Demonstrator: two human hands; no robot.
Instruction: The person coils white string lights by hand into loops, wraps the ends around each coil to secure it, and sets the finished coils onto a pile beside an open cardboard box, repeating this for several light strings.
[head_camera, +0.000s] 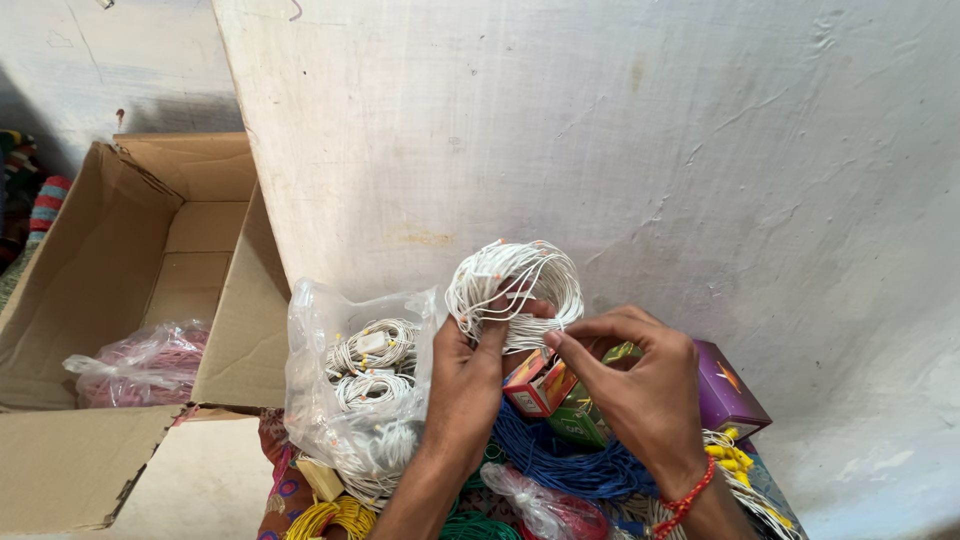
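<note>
A coil of thin white wire (520, 275) is held up in front of a whitewashed wall. My left hand (468, 372) grips its lower left side with thumb and fingers. From the right, my right hand (640, 385) pinches the coil's lower edge with its fingertips; a red thread bracelet sits on that wrist. Just left of my left hand stands a clear plastic bag (340, 400) holding more white wire coils (372, 352).
An open cardboard box (120, 280) at the left holds a plastic bag of pink wire (140, 365). Below my hands lie blue wire (560, 460), green and yellow coils, small coloured cartons (540, 385) and a purple box (728, 395).
</note>
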